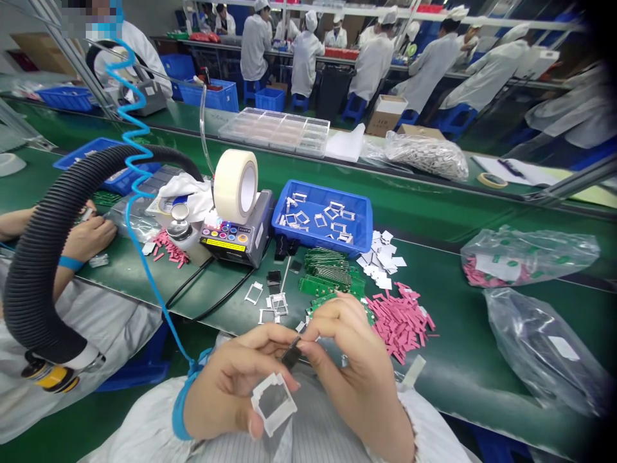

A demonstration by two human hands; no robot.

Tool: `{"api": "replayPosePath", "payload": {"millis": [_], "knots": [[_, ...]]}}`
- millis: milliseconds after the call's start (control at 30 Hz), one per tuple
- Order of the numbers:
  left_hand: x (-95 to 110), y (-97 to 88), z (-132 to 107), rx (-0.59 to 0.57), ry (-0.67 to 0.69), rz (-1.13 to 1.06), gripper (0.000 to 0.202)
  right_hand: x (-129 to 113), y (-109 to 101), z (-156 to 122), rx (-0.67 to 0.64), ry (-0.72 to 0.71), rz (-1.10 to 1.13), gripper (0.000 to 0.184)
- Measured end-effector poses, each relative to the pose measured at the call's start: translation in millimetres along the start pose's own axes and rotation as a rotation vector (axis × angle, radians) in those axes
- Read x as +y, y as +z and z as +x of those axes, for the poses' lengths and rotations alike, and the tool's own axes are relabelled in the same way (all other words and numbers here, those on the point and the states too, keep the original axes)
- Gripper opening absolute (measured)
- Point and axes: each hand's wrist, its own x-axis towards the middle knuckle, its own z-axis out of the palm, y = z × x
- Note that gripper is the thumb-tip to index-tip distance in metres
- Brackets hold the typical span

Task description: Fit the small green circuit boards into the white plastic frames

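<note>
My left hand (226, 382) is closed on a small white plastic frame (274, 404), held tilted near my body between thumb and fingers. My right hand (351, 360) pinches a small dark, glassy piece (292, 354) by its edge; the left fingertips are close to its other side, and whether they touch it I cannot tell. Just beyond the hands, several loose white frames (254, 293) lie on the bench. Green circuit boards (328, 267) are stacked past my right fingers, with a heap of pink strips (400, 318) to their right.
A blue bin (322, 244) of white frames stands ahead, beside white squares (383, 257). A tape roll (236, 185) sits on a grey machine (236, 238). A black hose (62, 206) and a blue coiled cord (132, 122) cross the left; a co-worker's hands (89, 238) work there.
</note>
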Motion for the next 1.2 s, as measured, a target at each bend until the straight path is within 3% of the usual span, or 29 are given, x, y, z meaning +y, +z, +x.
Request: {"api": "replayPosePath", "payload": {"millis": [667,767,900,967,1033,1100,1200], "knots": [[-4.1,-4.0,2.3,-0.011,-0.053,-0.012,0.036,7.4,10.5,-3.5,-0.051,0.070,-0.002,0.012],[-5.8,-1.1,3.3,0.059,-0.125,-0.183,0.035,2.7,7.8,-6.9,-0.098,0.024,-0.020,0.013],[-11.7,-1.3,4.9,0.175,-0.243,-0.613,0.036,-0.1,-5.2,-25.6,-0.239,-0.002,0.019,0.013],[-13.8,-3.4,5.7,0.201,-0.278,-0.763,0.034,14.0,-5.4,-43.5,-0.350,0.050,0.022,0.014],[-15.1,-5.0,6.6,0.191,-0.295,-0.859,0.034,39.8,3.5,-65.3,-0.403,0.091,-0.115,0.017],[-15.6,-4.7,7.4,0.152,-0.305,-0.912,0.034,68.3,17.4,-85.9,-0.340,0.080,-0.353,0.024],[-15.8,-1.6,8.3,0.112,-0.320,-0.940,0.035,91.2,28.3,-99.5,-0.293,0.075,-0.458,0.024]]}}
